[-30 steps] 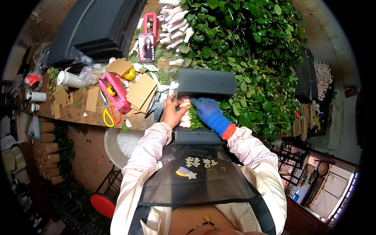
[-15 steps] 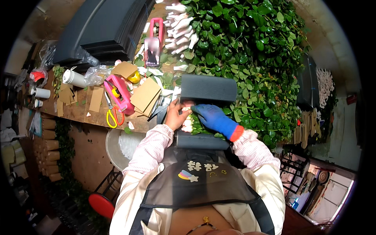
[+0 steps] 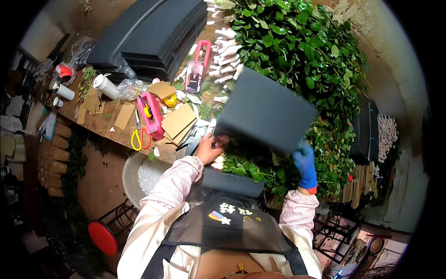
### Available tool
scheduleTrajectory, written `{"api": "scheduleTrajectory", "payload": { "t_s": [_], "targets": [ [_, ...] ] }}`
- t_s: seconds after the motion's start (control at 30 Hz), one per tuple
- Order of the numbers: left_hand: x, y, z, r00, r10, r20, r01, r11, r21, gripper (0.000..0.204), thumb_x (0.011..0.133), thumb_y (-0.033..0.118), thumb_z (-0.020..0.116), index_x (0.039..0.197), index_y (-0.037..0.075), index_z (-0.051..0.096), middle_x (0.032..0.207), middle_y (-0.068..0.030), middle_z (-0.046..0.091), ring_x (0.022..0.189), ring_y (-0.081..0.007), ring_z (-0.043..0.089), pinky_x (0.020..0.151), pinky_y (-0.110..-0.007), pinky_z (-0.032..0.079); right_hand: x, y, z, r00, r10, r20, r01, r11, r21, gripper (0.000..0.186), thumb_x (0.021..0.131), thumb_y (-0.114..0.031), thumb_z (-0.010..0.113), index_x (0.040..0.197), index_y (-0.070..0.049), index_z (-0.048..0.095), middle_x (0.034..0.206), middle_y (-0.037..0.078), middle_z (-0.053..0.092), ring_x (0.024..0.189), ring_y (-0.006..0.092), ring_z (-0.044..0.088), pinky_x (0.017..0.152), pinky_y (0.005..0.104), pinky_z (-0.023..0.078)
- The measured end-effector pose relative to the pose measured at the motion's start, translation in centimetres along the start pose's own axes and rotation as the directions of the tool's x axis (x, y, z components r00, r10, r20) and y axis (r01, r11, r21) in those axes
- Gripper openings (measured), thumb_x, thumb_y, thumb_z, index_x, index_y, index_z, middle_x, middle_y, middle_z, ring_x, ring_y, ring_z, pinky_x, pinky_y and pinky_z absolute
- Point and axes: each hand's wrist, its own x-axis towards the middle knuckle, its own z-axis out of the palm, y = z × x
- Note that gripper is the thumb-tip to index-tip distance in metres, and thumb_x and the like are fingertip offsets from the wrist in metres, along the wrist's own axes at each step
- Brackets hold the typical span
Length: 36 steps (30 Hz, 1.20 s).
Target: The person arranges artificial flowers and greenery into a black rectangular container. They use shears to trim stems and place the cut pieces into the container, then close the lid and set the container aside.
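A dark grey corrugated sheet (image 3: 267,111) stands tilted up over a bunch of roses, its right side blurred by motion. My right hand (image 3: 304,168), in a blue glove with a red cuff, has its fingers on the sheet's near right corner. My bare left hand (image 3: 210,149) is curled at the near left corner, beside the pale rose heads (image 3: 218,162). Green rose leaves (image 3: 246,167) show beneath the sheet. Closest to me, the sheet's rolled near part (image 3: 233,182) lies at the table edge. My left fingertips are partly hidden.
Leafy rose stems (image 3: 297,42) are piled at the back and right. On the left of the table lie scissors (image 3: 138,132), a pink tape dispenser (image 3: 151,116), brown cards (image 3: 178,122) and a phone (image 3: 193,76). Dark sheets (image 3: 158,42) are stacked behind; a bin (image 3: 132,179) stands below.
My right hand has moved right and toward me from the roses to the sheet's corner. The sheet's far part has opened out from a curl and tilted up. My left hand stays by the rose heads.
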Motion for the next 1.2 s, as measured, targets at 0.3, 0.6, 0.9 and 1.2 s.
{"api": "scheduleTrajectory", "payload": {
  "t_s": [0.3,0.6,0.9,1.2],
  "targets": [
    [0.1,1.4,-6.2,0.936,0.009,0.352,-0.06,0.989,0.133,0.031,0.091,0.026,0.067,0.115,0.007,0.068,0.114,-0.0202,0.068,0.103,-0.0348,0.066,0.092,-0.042,0.052,0.3,0.6,9.2,0.941,0.109,0.319,0.185,0.625,-0.758,0.086,0.082,-0.052,0.073,0.152,-0.015,0.041,0.131,0.021,0.061,0.112,0.0383,0.063,0.096,0.0452,0.05],
    [0.9,5.7,-1.9,0.618,0.589,0.521,-0.786,0.493,0.373,0.045,0.092,0.04,0.062,0.127,0.012,0.06,0.13,-0.0167,0.059,0.116,-0.0308,0.06,0.094,-0.041,0.048,0.1,1.2,11.7,0.791,0.388,0.472,0.184,0.586,-0.789,0.065,0.091,-0.034,0.065,0.147,-0.007,0.047,0.124,0.021,0.066,0.111,0.0328,0.066,0.09,0.0406,0.053],
    [0.4,3.2,-0.8,0.584,0.615,0.53,-0.808,0.382,0.448,0.08,0.09,0.067,0.054,0.157,0.026,0.038,0.16,-0.0229,0.031,0.145,-0.0374,0.035,0.119,-0.051,0.028,-0.8,-6.1,13.3,0.719,0.075,0.691,0.379,0.791,-0.48,0.048,0.086,-0.035,0.068,0.128,-0.012,0.062,0.113,0.019,0.069,0.107,0.0367,0.066,0.09,0.0485,0.051],
    [0.7,3.1,-0.7,0.582,0.624,0.522,-0.808,0.37,0.459,0.069,0.095,0.046,0.058,0.156,0.021,0.038,0.159,-0.0226,0.033,0.145,-0.0363,0.037,0.121,-0.051,0.025,1.9,-9.4,17.1,0.775,-0.097,0.624,0.359,0.88,-0.31,0.039,0.086,-0.032,0.07,0.118,-0.011,0.068,0.101,0.016,0.07,0.09,0.0336,0.068,0.08,0.0436,0.054]
  ]
}}
